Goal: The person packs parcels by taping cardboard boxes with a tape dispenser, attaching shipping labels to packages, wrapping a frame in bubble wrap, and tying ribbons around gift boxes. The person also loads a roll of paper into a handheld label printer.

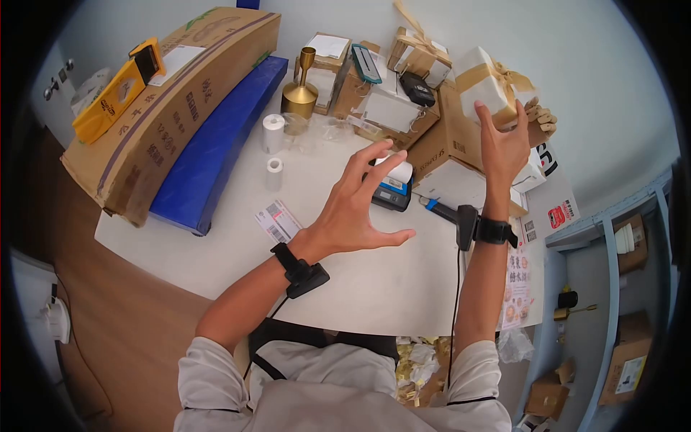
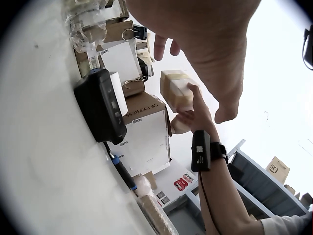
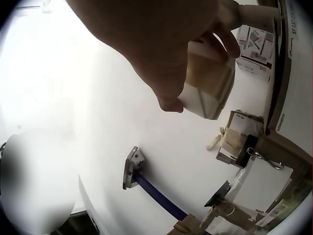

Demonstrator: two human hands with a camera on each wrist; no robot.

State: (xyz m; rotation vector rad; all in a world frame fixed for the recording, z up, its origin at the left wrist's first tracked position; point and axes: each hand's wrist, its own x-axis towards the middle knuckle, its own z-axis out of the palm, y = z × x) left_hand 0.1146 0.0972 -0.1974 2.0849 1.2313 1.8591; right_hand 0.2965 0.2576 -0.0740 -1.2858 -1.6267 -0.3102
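My right hand (image 1: 506, 151) grips a small white box (image 1: 475, 85) wrapped in a wide tan ribbon with a bow, raised over the right back of the table. Thumb and fingers press opposite sides of the box (image 3: 208, 81) in the right wrist view. My left hand (image 1: 345, 209) hovers over the middle of the table with fingers spread and nothing in them. Just beyond it is a black device (image 1: 392, 196) with a small screen and a white paper roll on top, partly covered by the fingers. A wooden mannequin hand (image 1: 541, 119) stands behind my right hand.
An SF Express carton (image 1: 450, 147) and other stacked boxes line the back. White rolls (image 1: 273, 133), a gold vase-like piece (image 1: 300, 93) and a printed label (image 1: 279, 222) lie left of centre. A long carton (image 1: 180, 108) and blue box (image 1: 216, 151) flank the left; shelves (image 1: 604, 252) stand right.
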